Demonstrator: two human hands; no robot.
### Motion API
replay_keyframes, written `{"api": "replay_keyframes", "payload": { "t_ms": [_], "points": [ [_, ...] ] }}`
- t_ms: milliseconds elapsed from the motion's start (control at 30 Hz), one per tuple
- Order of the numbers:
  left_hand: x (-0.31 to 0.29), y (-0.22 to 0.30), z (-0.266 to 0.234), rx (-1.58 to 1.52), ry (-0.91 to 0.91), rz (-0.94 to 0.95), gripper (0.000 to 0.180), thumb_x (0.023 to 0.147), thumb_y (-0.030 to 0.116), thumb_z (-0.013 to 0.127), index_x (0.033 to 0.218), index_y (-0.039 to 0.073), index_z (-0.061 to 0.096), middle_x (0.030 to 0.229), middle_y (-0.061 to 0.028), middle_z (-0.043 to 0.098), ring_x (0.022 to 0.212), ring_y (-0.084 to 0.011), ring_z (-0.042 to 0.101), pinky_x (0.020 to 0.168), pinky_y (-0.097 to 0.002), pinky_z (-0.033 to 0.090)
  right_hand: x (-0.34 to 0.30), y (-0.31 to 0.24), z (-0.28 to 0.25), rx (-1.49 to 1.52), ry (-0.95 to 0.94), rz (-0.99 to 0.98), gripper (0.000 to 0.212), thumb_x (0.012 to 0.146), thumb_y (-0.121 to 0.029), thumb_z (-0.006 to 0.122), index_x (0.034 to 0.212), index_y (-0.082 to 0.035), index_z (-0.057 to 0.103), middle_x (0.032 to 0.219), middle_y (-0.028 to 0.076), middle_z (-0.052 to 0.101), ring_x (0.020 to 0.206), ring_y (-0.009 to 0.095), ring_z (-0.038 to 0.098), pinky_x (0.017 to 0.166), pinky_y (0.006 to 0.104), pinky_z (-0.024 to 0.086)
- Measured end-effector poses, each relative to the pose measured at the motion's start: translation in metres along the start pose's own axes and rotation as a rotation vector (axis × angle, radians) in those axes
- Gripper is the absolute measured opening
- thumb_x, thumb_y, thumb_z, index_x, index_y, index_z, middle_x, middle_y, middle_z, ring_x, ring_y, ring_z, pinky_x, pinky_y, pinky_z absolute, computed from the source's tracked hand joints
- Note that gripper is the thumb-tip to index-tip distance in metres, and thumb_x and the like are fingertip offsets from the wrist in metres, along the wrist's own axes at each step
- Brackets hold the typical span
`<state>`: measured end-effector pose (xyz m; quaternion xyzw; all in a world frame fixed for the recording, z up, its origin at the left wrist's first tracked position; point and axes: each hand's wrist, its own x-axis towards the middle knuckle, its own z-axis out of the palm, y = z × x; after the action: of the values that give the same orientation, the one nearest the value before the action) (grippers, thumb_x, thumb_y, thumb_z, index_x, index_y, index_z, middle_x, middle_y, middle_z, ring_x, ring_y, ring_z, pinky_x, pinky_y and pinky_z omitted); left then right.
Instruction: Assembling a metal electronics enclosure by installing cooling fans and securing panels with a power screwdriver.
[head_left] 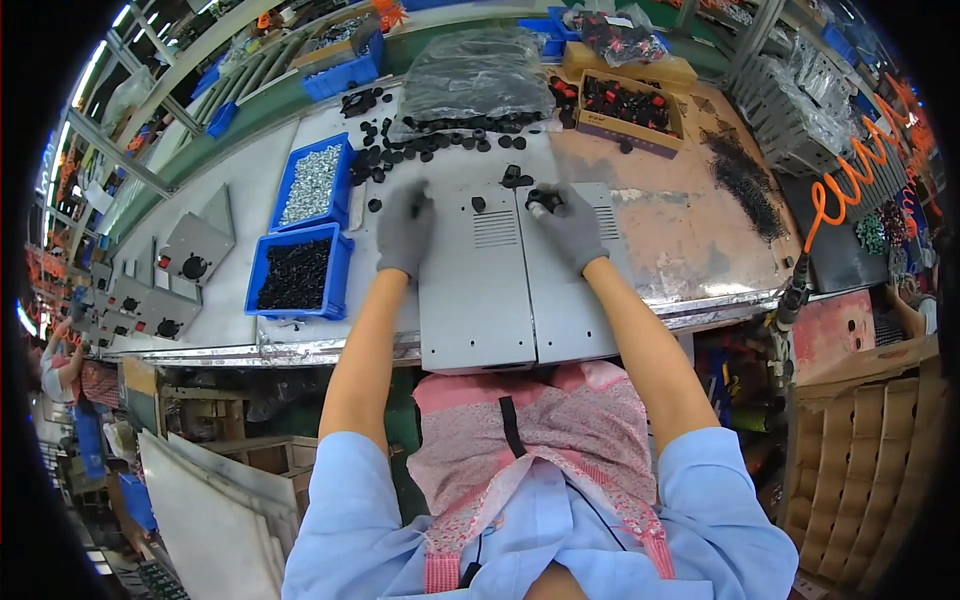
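Note:
Two grey metal casings lie side by side before me, the left casing (475, 290) and the right casing (570, 300), each with vent slots and small holes. My right hand (572, 232), in a grey glove, is closed on a black knob-like part (543, 200) at the far end of the right casing. At the left casing's far left edge is my gloved left hand (406, 232), its fingers curled in; what they hold, if anything, is hidden. A small black piece (478, 204) sits on the left casing. Just beyond both casings lie black parts (515, 178).
On the left stand a blue bin of silvery fasteners (312, 185) and a blue bin of black screws (296, 275). Black round caps (425, 145) lie scattered beyond, by a plastic bag (470, 80). Far right: a carton (628, 115), loose black screws (745, 185) and an orange coiled hose (835, 190).

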<state>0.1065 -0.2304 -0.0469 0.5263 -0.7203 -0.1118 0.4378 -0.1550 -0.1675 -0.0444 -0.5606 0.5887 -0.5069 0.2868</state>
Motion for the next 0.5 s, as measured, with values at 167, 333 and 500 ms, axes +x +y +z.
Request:
{"api": "replay_keyframes", "payload": {
  "t_ms": [167, 333, 500],
  "points": [
    [-0.014, 0.018, -0.002, -0.02, -0.123, 0.032, 0.015, 0.082, 0.01, 0.064, 0.097, 0.01, 0.066, 0.097, -0.0065, 0.064, 0.081, -0.0233, 0.064, 0.073, -0.0324, 0.051, -0.01, 0.003, 0.004, -0.193, -0.055, -0.238, 0.025, 0.082, -0.018, 0.064, 0.106, -0.01, 0.06, 0.096, 0.004, 0.064, 0.086, 0.018, 0.063, 0.075, 0.0311, 0.05],
    [-0.009, 0.032, -0.01, -0.043, -0.212, 0.076, 0.016, 0.083, 0.015, 0.064, 0.099, 0.011, 0.066, 0.098, -0.0073, 0.064, 0.082, -0.0243, 0.065, 0.073, -0.0334, 0.051, -0.016, -0.004, 0.011, -0.673, -0.044, -0.506, 0.023, 0.08, -0.018, 0.061, 0.103, -0.017, 0.057, 0.093, 0.004, 0.057, 0.085, 0.025, 0.06, 0.07, 0.038, 0.05],
    [0.004, 0.063, 0.009, 0.061, -0.259, -0.016, 0.026, 0.085, 0.028, 0.062, 0.106, 0.012, 0.064, 0.101, -0.0086, 0.064, 0.09, -0.0269, 0.063, 0.079, -0.0367, 0.049, -0.013, 0.003, 0.012, -0.598, 0.043, -0.454, 0.025, 0.081, -0.019, 0.062, 0.105, -0.015, 0.059, 0.096, 0.004, 0.06, 0.084, 0.025, 0.061, 0.071, 0.0366, 0.05]
  ]
}}
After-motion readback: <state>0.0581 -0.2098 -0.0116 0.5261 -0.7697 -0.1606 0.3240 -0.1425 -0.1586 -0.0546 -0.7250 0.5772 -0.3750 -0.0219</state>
